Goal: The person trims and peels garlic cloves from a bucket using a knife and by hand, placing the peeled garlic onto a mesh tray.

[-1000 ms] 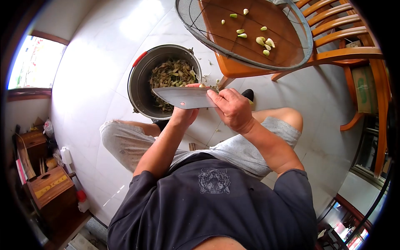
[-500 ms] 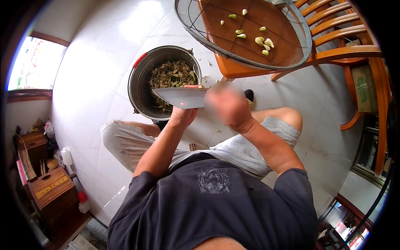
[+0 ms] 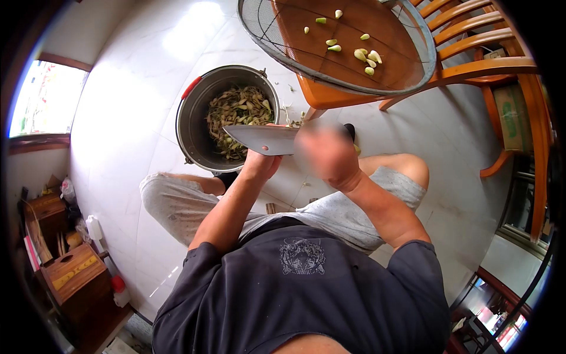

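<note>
A broad knife point(image 3: 259, 139) lies level across the middle, its tip to the left over the rim of a metal pot point(image 3: 184, 127). My right hand point(image 3: 330, 154), partly blurred, is closed round the handle end. My left hand point(image 3: 263, 165) is beneath the blade, which covers most of its fingers; what it holds is hidden. Pale roots point(image 3: 287, 114) show just above the blade near my right hand. Inside the pot are many garlic-like cloves and stalks point(image 3: 236, 115).
A round mesh sieve point(image 3: 433, 62) with several peeled cloves point(image 3: 360, 54) rests on a wooden chair point(image 3: 312, 94) at the upper right. Wooden boxes point(image 3: 73, 268) stand at the lower left. My bent knees are on both sides.
The knife and my right hand have shifted slightly to the right. The pot, sieve and chair appear a little further left in view.
</note>
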The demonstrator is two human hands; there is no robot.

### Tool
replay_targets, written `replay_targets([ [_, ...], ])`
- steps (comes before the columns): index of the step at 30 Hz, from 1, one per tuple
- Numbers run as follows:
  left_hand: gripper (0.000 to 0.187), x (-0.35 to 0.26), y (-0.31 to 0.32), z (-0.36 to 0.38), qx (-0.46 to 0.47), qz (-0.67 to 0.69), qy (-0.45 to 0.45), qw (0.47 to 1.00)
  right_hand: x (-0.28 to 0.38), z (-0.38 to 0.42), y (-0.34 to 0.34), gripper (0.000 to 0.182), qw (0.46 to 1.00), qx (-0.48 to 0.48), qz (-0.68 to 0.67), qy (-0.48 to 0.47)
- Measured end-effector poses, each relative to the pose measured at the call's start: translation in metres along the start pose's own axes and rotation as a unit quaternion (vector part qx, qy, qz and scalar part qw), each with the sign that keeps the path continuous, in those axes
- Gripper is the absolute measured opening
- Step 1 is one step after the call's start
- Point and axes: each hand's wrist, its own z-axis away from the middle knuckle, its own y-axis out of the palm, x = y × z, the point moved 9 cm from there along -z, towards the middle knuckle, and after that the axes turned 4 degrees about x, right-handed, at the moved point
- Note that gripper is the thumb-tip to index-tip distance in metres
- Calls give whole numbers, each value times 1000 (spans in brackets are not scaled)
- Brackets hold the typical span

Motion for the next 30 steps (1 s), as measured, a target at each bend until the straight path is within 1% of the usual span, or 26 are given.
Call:
replay_targets([
  [2, 20, 2, 2, -1, 0, -1, -4, 1000, -3, 4, 1, 25, 1000, 5, 6, 5],
  [4, 17, 3, 4, -3, 7, 5, -5, 1000, -18, 13, 10, 26, 999, 17, 19, 37],
  [5, 17, 2, 8, -3, 37, -16, -17, 999, -28, 19, 15, 26, 998, 23, 25, 53],
  [7, 15, -3, 17, -1, 96, -60, -42, 993, -68, 34, 32, 25, 980, 94, 29, 175],
  [8, 15, -5, 17, -1, 87, -55, -45, 994, -82, 42, 34, 23, 973, 108, 32, 204],
  [11, 19, -13, 17, 1, 37, -56, -20, 998, -87, 42, 29, 20, 967, 127, 12, 219],
  [12, 20, -14, 15, 0, 27, -62, -13, 998, -86, 40, 26, 21, 968, 115, -18, 223],
  [14, 22, -14, 8, -3, 8, -75, -1, 997, -83, 36, 26, 20, 970, 102, -29, 219],
  [17, 21, -19, 8, -7, 30, -60, 2, 998, -74, 26, 16, 21, 973, 71, -60, 212],
  [18, 20, -21, 5, -7, 14, -61, 11, 998, -70, 23, 13, 21, 973, 59, -73, 209],
  [21, 20, -24, -2, -6, -35, -56, 26, 997, -51, 14, 4, 25, 988, 5, -94, 123],
  [23, 21, -23, -8, -4, -69, -41, 22, 997, -42, 9, -1, 28, 987, -12, -114, 109],
  [24, 21, -23, -8, -3, -69, -33, 29, 997, -37, 7, -2, 30, 987, -21, -125, 102],
  [27, 21, -21, -6, 0, -68, -20, 42, 997, -30, 8, 5, 31, 990, -10, -111, 89],
  [30, 21, -20, -2, 2, -64, -26, 40, 997, -30, 10, 15, 29, 985, 36, -121, 121],
])
